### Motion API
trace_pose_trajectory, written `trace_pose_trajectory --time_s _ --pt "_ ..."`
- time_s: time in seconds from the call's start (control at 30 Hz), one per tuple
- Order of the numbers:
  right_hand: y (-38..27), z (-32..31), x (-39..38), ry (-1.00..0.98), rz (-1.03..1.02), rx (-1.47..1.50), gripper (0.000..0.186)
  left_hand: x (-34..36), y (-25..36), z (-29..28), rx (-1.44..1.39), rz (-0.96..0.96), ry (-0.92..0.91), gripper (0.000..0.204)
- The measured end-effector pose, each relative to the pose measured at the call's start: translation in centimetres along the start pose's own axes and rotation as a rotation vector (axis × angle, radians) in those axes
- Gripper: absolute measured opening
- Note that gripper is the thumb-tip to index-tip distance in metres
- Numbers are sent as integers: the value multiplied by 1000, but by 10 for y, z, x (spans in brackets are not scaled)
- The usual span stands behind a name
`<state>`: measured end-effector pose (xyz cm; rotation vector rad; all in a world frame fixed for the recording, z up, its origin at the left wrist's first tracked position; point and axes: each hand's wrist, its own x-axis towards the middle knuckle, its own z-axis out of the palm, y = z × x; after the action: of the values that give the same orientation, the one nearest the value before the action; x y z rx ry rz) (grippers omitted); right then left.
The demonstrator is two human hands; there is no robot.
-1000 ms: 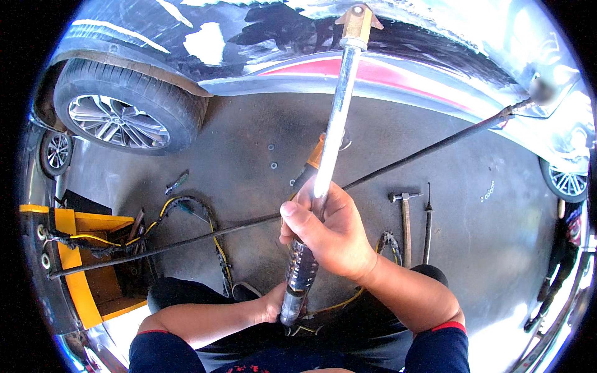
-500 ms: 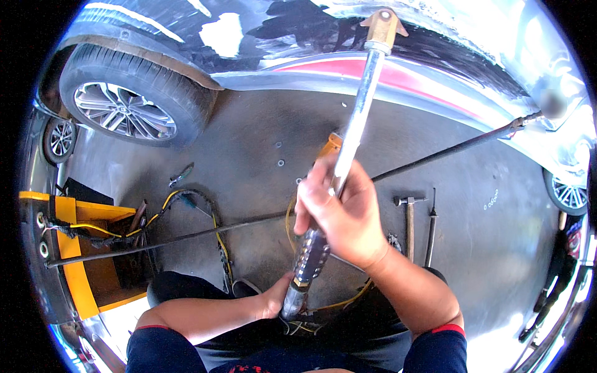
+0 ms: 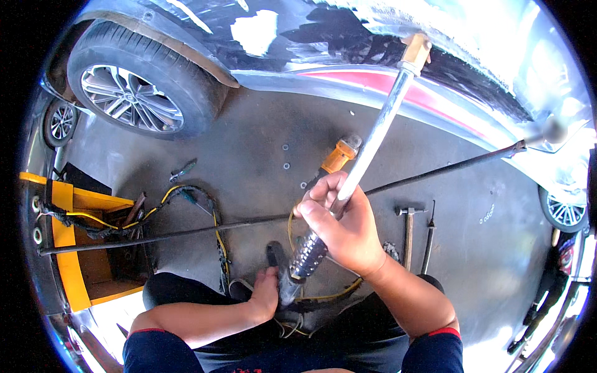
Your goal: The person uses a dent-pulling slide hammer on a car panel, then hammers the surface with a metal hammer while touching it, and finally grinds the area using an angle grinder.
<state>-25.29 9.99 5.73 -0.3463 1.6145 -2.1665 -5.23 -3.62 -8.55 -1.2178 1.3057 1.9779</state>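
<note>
Worker's clothing: a navy shirt (image 3: 292,368), its short left and right sleeves (image 3: 158,353) hemmed red; black trousers (image 3: 171,290).

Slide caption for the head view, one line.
Right hand gripping a chrome-shafted tool, left hand near its lower end, beside a patchy car body; hammer on the floor.

Slanting toward the car (image 3: 298,31) as one long tool (image 3: 360,165). Showing a blocky brass-coloured head (image 3: 415,52) nearest the car, overlapping it in view and leaving contact impossible to tell. Gleaming chrome along the smooth rod (image 3: 385,118), running away from the car. Turning black at the light-dotted grip (image 3: 308,253), then finishing in a dark end (image 3: 289,290) farthest from the car.
</note>
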Motion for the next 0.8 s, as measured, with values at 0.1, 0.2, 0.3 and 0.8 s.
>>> trace_pose_trajectory --time_s 0.1,0.2,0.3,0.8 --pt "-3 2 -1 -33 125 128 19 -2 18 -12 -78 -15 73 37" --pt "-2 9 -6 25 82 163 20 -11 35 -10 -103 -296 -218 31" --pt "-7 18 -10 -16 113 214 20 -24 28 -6 -151 -387 -250 25" --pt "-11 32 8 -160 130 253 23 -45 41 4 -398 -319 -233 37"
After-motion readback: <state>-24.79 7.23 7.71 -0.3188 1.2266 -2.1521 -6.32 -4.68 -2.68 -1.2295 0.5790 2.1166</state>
